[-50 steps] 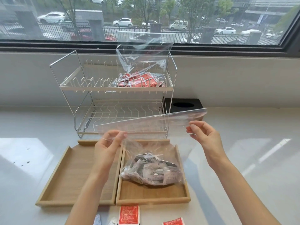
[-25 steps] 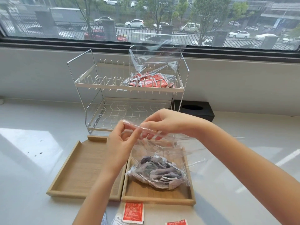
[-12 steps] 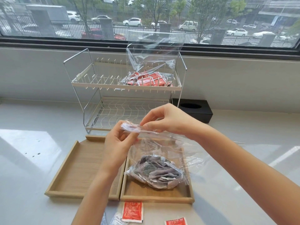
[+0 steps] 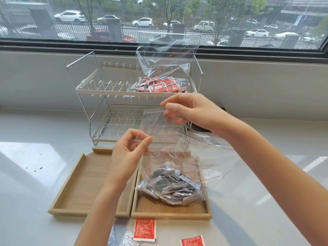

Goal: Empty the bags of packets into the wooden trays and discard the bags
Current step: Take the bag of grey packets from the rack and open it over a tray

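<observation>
Now two hands [image 4: 127,155] [image 4: 188,110] pinch one clear bag [image 4: 165,139], seemingly; two wooden trays [image 4: 79,183] [image 4: 170,213], two loose red packets [image 4: 144,229] [image 4: 192,241].

Two wooden trays [image 4: 85,176] [image 4: 170,208], two clear bags [image 4: 170,157] [image 4: 163,68], one two-tier rack [image 4: 106,89], two red packets [image 4: 144,229] [image 4: 192,241] loose in front, perhaps two paler ones [image 4: 128,240] beside.

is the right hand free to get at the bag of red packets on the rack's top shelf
Probably not yet. The right hand hangs just in front of and below the bag of red packets with nothing between them, but its fingers pinch the bag of dark packets, so it would have to let go first.
</observation>
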`<move>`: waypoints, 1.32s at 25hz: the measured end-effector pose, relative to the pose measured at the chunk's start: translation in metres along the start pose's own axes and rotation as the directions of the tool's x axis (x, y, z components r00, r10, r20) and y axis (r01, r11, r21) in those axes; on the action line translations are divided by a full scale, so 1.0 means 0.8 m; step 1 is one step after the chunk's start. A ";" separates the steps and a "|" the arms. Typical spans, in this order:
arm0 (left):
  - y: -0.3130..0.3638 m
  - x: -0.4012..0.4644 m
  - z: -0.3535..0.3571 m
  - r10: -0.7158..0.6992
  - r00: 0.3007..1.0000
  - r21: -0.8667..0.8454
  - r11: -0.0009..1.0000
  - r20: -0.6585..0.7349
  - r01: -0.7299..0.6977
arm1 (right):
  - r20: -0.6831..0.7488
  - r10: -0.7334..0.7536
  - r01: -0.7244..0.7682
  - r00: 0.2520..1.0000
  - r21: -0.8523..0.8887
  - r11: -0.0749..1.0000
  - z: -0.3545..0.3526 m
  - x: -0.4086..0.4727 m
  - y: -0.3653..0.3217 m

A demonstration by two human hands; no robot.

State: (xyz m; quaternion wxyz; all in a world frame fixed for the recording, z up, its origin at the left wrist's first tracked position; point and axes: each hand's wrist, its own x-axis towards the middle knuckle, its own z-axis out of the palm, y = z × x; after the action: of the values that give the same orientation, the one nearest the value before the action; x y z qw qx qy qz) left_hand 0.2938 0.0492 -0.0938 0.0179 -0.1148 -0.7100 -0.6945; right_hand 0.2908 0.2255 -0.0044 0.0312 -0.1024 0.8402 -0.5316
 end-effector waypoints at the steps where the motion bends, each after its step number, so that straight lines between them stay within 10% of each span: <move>1: 0.000 0.001 -0.001 0.002 1.000 -0.001 1.000 -0.008 -0.002 | 0.066 0.069 -0.065 0.995 -0.052 0.996 -0.004 -0.002 0.005; 5: -0.002 0.002 -0.005 -0.006 0.998 0.021 1.000 -0.056 0.007 | 0.237 0.187 -0.129 0.953 -0.239 0.962 -0.021 -0.021 0.026; 12: 0.000 0.005 0.007 0.000 1.000 0.038 0.999 0.007 0.000 | -0.005 0.006 -0.007 1.000 -0.214 0.977 -0.057 -0.031 0.010; 18: -0.001 0.009 0.006 0.010 0.998 0.027 1.000 -0.062 -0.008 | 0.170 0.256 -0.199 0.952 -0.294 0.935 -0.082 -0.054 0.038; 25: 0.001 0.008 0.012 0.038 0.999 0.078 0.996 -0.039 -0.035 | -0.046 0.036 -0.045 0.998 -0.210 0.977 -0.109 -0.064 0.030; 33: 0.000 0.008 0.006 0.050 0.995 0.086 0.995 -0.083 -0.043 | 0.008 0.167 -0.159 0.986 -0.251 0.955 -0.129 -0.083 0.052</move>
State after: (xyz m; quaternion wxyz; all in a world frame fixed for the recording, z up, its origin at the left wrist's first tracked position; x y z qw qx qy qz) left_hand 0.2885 0.0551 -0.0932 0.0693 -0.1009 -0.7342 -0.6679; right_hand 0.3334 0.3481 -0.0012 0.0740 -0.0436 0.9054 -0.4159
